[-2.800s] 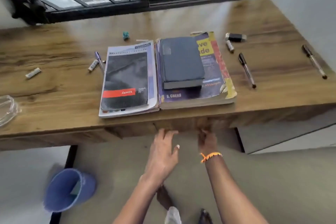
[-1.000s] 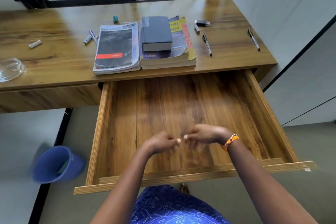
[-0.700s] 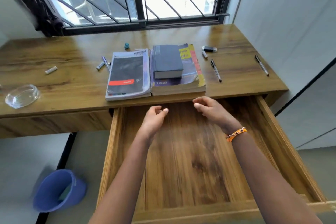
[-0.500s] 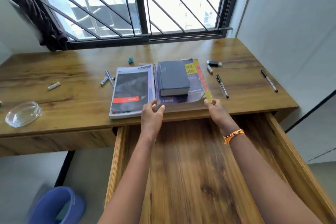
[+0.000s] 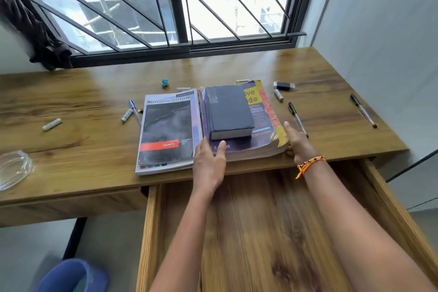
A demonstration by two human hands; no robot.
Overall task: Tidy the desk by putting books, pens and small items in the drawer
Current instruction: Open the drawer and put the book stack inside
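Two hands are gripping the textbook [image 5: 263, 123] above the drawer [image 5: 260, 232]: left hand [image 5: 208, 161] at its left corner, right hand [image 5: 299, 143] at its right. A dark book [image 5: 227, 110] is lying on it.

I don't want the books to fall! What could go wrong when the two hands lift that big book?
The small dark book lies loose on the thick book, so tilting might slide it off. The left hand and right hand hold only its near corners, so the worn, heavy book could sag or slip.
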